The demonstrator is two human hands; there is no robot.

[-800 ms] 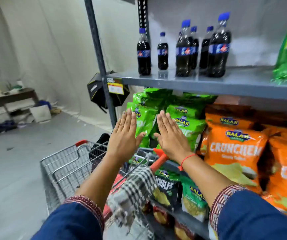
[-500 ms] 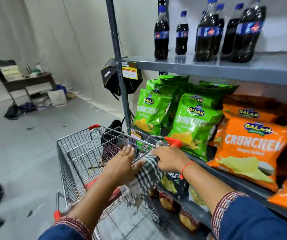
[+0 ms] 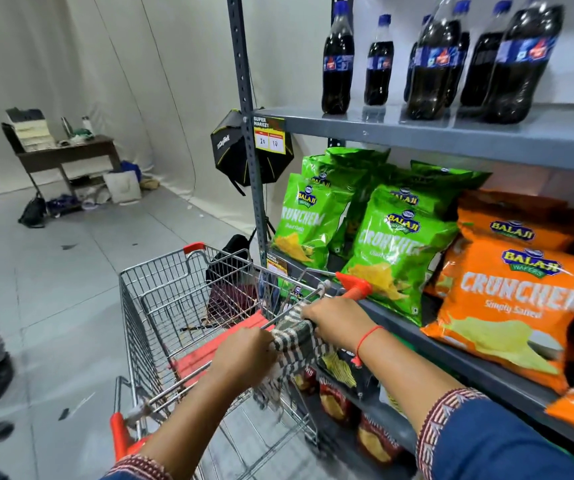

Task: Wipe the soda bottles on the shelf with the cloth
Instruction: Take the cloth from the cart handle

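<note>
Both hands were closed on the checked cloth (image 3: 294,336) where it hung over the handle bar of the shopping trolley (image 3: 188,306): the left hand (image 3: 244,351) gripped a bunched fold at its near side, fingers curled tight, and the right hand (image 3: 334,323) pinched the cloth against the bar just beside the orange end cap (image 3: 356,287). The cloth's frayed end dangled below the bar, so it was draped rather than lifted free; the step in hand looked like gathering it up, with no wiping begun. The soda bottles (image 3: 430,60) stood upright on the top grey shelf (image 3: 451,133), well above the hands and off to the right, their long axes vertical and blue caps uppermost. The leftmost bottle (image 3: 337,60) stood next to the shelf's upright post (image 3: 244,98), a smaller one just beside it, and a tighter cluster stood further right. The right hand lay nearer the shelving and seemed the better placed to carry the cloth up, leaving the left to steady a bottle; that is a judgement only. Between hands and bottles sat the shelf of green crisp bags (image 3: 396,244) and orange crisp bags (image 3: 514,299), leaning outward, so a rising reach would probably have to clear them and the shelf's front edge.
</note>
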